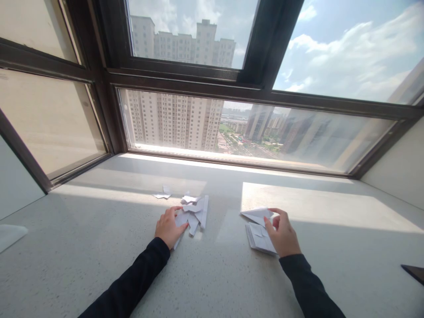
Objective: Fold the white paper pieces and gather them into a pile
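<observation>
On the pale windowsill, my left hand curls around the near left side of a loose heap of folded white paper pieces. Its thumb and index finger rest on the paper; the other fingers are partly hidden. My right hand pinches a pointed folded paper between thumb and fingers, at its right end. Just below that, partly covered by the right hand, lies a stack of squarish folded papers. A single small folded paper piece lies apart, beyond the left hand.
A dark-framed window closes off the far side, with tall buildings outside. At the left edge lies a white object, cut off by the view. The corner of a dark flat object shows at the right edge. Sunlight falls in patches across the sill.
</observation>
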The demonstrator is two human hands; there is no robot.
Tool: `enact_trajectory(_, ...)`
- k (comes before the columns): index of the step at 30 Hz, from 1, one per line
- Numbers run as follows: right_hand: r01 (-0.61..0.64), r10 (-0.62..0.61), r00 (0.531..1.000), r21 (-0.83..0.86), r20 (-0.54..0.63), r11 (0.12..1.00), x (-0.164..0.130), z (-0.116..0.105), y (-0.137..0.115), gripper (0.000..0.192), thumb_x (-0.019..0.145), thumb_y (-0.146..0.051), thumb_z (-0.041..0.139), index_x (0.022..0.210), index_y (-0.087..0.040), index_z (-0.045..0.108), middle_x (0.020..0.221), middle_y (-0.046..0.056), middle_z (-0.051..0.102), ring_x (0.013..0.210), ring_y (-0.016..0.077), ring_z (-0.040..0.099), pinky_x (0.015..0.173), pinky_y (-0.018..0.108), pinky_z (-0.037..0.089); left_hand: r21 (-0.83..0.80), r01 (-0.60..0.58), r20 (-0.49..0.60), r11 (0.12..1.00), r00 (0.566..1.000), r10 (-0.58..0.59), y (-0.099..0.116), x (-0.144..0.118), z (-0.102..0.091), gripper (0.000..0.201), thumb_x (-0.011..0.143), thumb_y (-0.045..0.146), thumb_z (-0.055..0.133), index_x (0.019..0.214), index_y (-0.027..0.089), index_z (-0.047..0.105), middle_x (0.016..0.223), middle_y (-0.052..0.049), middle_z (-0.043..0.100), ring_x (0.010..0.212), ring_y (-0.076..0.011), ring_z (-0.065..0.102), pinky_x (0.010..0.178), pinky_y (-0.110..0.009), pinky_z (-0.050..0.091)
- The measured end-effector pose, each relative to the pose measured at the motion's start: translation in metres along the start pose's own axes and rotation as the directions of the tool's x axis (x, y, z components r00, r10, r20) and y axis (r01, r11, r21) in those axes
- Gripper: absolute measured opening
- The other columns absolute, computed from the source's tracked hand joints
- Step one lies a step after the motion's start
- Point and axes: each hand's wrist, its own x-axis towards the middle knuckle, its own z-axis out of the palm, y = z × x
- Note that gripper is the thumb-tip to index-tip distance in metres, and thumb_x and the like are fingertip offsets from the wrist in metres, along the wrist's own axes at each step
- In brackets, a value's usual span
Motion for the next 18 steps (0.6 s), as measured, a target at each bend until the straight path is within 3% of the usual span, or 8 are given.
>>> enact_trajectory(4,0.231,-0.243,0.952,0.084,0.186,0.969,-0.016,0.016,-0.03,0.026,0.076,-0.033,0.036,0.089,-0.016,0.051,0.067,0.002,0.046,0.059,0.0145,0.046,0.061,0.029,0.04,0.0,0.003,0.033,1.0,0.999,-0.003,0.0,0.001,0.0,0.05,0.058,0.033,0.057,0.105,0.021,0.044,0.103,-0.006,0.05,0.084,-0.0195,0.052,0.073,-0.03,0.036)
enact_trajectory(7,0.372,-0.391,0.867,0.12,0.31,0.92,-0.035,0.032,-0.063,0.033,0.075,-0.04,0.038,0.099,-0.021,0.052,0.09,0.008,0.053,0.083,0.0196,0.049,0.073,0.034,0.04,0.01,0.004,0.044,1.0,0.999,-0.004,-0.001,0.004,0.0,0.054,0.056,0.033,0.059,0.106,0.018,0.043,0.102,-0.008,0.05,0.081,-0.019,0.053,0.073,-0.029,0.037)
enact_trajectory(9,0.467,-0.471,0.796,0.111,0.379,0.878,-0.046,0.044,-0.084,0.042,0.073,-0.047,0.04,0.11,-0.029,0.045,0.111,0.007,0.046,0.1,0.0222,0.042,0.08,0.036,0.037,0.006,-0.001,0.046,1.0,0.999,0.001,-0.003,0.005,-0.001,0.057,0.054,0.032,0.06,0.106,0.016,0.043,0.1,-0.009,0.051,0.08,-0.0189,0.053,0.073,-0.029,0.037)
enact_trajectory(13,0.509,-0.457,0.761,0.014,0.461,0.861,-0.053,0.062,-0.103,0.046,0.073,-0.051,0.037,0.116,-0.035,0.038,0.125,0.007,0.034,0.116,0.0275,0.025,0.088,0.044,0.027,-0.027,-0.022,0.045,0.999,0.999,0.023,-0.005,0.008,-0.005,0.06,0.05,0.03,0.063,0.104,0.013,0.044,0.09,-0.008,0.054,0.083,-0.0204,0.051,0.074,-0.029,0.037)
enact_trajectory(18,0.477,-0.403,0.727,0.012,0.556,0.879,-0.049,0.071,-0.095,0.04,0.078,-0.045,0.032,0.114,-0.033,0.041,0.123,0.009,0.039,0.116,0.0255,0.027,0.089,0.05,0.02,-0.033,-0.003,0.05,0.999,0.999,0.004,-0.005,0.007,-0.008,0.05,0.046,0.032,0.064,0.092,0.016,0.052,0.079,-0.005,0.055,0.083,-0.0232,0.051,0.071,-0.03,0.037)
